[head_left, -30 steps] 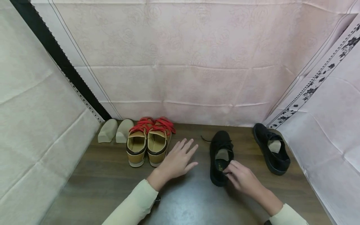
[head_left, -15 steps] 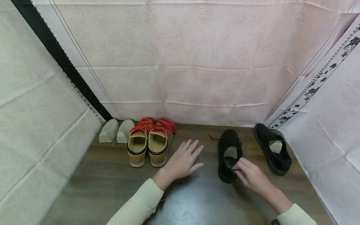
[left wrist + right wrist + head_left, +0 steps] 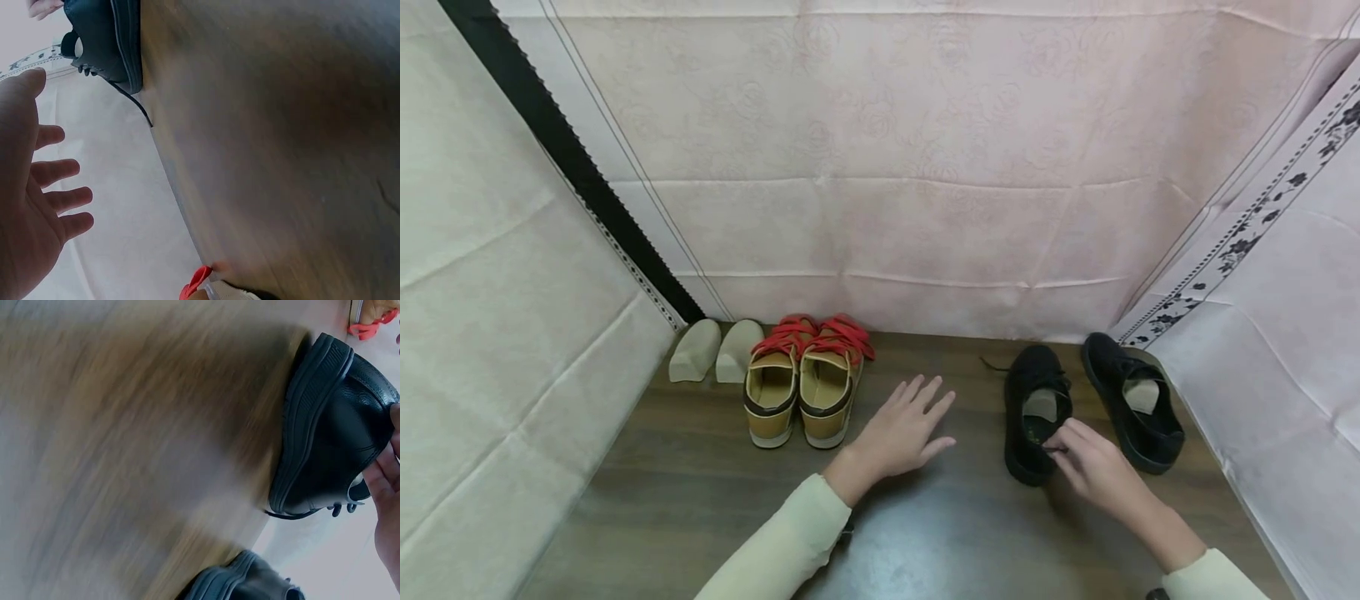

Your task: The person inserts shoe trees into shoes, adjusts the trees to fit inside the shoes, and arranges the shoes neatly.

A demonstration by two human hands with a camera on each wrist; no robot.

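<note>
In the head view, my right hand (image 3: 1097, 467) pinches the heel-side collar of a black lace-up shoe (image 3: 1026, 454). That shoe stands on the wooden floor with its toe toward the back wall and a loose lace end at its left. The right wrist view shows the fingers on the rim of the black shoe (image 3: 337, 437). A second black shoe (image 3: 1153, 450) stands just to its right, turned at an angle; pale inserts sit inside both. My left hand (image 3: 895, 433) is held over the floor with fingers spread, holding nothing, between the black shoe and the tan shoes.
A pair of tan shoes (image 3: 771, 425) with red laces stands at the left of the back wall (image 3: 925, 208). Left of them are two pale shoe-shaped inserts (image 3: 696, 350). White sheets line the left side (image 3: 490, 333) and right side (image 3: 1285, 333) of the floor (image 3: 700, 517).
My right hand has moved the black shoe rightward across the floor, close to the other black shoe. My left hand has drifted right too, still spread. The view has shifted slightly.
</note>
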